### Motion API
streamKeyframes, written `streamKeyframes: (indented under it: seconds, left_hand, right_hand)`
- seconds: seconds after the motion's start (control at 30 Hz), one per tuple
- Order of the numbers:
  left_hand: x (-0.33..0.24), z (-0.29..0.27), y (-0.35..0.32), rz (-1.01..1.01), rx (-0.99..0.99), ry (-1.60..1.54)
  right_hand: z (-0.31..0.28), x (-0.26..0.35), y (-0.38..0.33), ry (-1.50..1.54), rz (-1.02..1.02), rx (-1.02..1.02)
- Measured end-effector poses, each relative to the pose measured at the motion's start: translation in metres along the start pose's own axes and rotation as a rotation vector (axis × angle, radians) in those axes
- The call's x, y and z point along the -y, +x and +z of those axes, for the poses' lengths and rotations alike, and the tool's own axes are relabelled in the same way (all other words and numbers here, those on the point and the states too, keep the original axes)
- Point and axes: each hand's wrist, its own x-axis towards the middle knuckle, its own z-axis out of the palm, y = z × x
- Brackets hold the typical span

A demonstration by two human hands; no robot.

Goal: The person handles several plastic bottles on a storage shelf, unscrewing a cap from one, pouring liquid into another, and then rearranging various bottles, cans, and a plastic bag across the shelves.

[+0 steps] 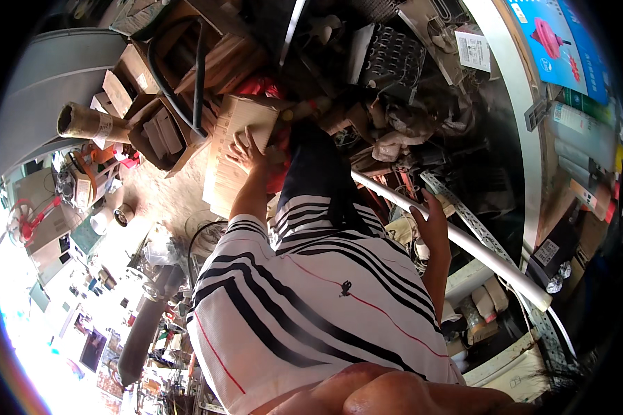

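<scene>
A long white pipe (464, 238) is gripped near its middle by the right hand (432, 220), fingers closed around it, and it runs slantwise across cluttered shelving. It is judged stiff, light and smooth, so best held near its balance point. The left hand (246, 152) is spread open, flat on a cardboard box (230, 155).

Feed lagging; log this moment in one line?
left hand: flat on cardboard box | right hand: gripping white pipe | cluttered shelves around
</scene>
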Motion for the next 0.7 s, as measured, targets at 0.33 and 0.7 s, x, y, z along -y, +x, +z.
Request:
streamKeyframes:
  seconds: [0.33, 0.7]
  left_hand:
    - [0.018, 0.008, -0.008, 0.072, -0.184, 0.018]
    - [0.039, 0.008, 0.003, 0.099, -0.154, -0.073]
  right_hand:
    - [0.006, -0.012, -0.003, -0.024, -0.025, 0.046]
    - [0.007, -0.028, -0.025, -0.069, -0.056, 0.036]
